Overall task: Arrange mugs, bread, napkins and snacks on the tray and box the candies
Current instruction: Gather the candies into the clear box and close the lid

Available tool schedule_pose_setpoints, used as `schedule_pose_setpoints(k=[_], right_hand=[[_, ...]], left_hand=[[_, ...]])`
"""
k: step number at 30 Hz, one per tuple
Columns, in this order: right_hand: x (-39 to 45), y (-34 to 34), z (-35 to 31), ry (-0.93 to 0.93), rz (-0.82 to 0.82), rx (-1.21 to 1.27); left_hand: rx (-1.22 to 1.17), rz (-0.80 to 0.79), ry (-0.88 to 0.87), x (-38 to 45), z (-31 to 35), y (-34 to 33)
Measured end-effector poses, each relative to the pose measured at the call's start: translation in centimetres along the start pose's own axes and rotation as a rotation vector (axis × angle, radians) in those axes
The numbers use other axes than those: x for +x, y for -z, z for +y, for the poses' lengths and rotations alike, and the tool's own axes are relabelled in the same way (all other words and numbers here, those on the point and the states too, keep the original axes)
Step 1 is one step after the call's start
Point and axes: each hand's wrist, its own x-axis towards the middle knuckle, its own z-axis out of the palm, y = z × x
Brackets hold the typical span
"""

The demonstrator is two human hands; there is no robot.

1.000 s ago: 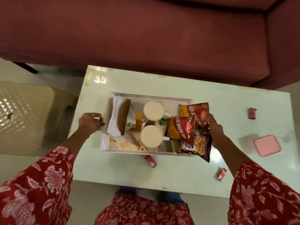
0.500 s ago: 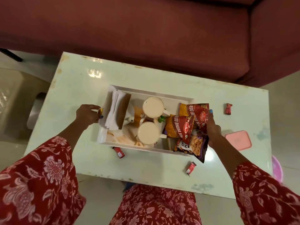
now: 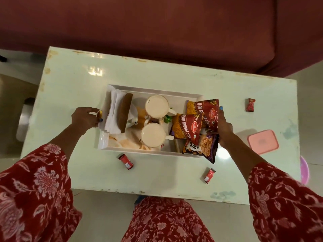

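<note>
A white tray (image 3: 157,89) sits mid-table. It holds white napkins (image 3: 113,112) beside a brown holder, bread slices (image 3: 125,142), two full mugs (image 3: 156,106) (image 3: 153,137), and snack packets: two red ones (image 3: 207,112) (image 3: 186,126) and a purple peanut packet (image 3: 204,145). My left hand (image 3: 83,117) grips the tray's left end. My right hand (image 3: 224,128) grips the tray's right end, its fingers against the packets. Three red wrapped candies lie loose on the table: one (image 3: 126,159) in front of the tray, one (image 3: 209,175) near the front right, one (image 3: 250,105) at the right. A pink box (image 3: 263,142) lies shut at the right.
The pale green table (image 3: 73,81) stands before a maroon sofa (image 3: 157,28). A beige plastic stool (image 3: 10,105) is on the floor at left. A purple round thing (image 3: 304,172) peeks past the table's right edge.
Both hands keep their hold on the tray's ends. The view has shifted left and closer; the tray and its load look unmoved on the table.
</note>
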Motion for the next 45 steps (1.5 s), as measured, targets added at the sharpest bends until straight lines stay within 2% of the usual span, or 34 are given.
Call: schedule_pose_setpoints(k=[7,12,17,27,31,35,40,45], right_hand=[[1.0,-0.2,0.5,-0.006,0.024,-0.013],[1.1,-0.4,0.3,-0.036,0.019,-0.025],[0.6,-0.4,-0.3,-0.014,0.078,-0.111],[-4.2,2.3,-2.1,0.107,0.236,-0.460],[-5.9,4.6,-1.9,0.146,0.265,-0.488],[-6.4,7.2,-0.4,0.147,0.282,-0.454],[-5.5,10.4,1.8,0.097,0.257,-0.443],[-3.4,13.4,3.5,0.094,0.183,-0.567]], left_hand=[[0.019,-0.011,0.031,1.3,0.0,-0.1],[-0.053,-0.064,0.062,1.6,0.2,0.1],[0.044,-0.017,0.094,1.9,0.6,-0.1],[0.272,0.164,-0.177,-4.3,4.3,-0.2],[0.148,0.173,-0.346,-9.3,6.6,-3.1],[0.045,0.090,-0.513,-14.3,8.4,-8.0],[-0.076,-0.084,-0.474,-19.8,8.8,-15.1],[-0.155,-0.180,-0.361,-23.6,8.2,-21.8]])
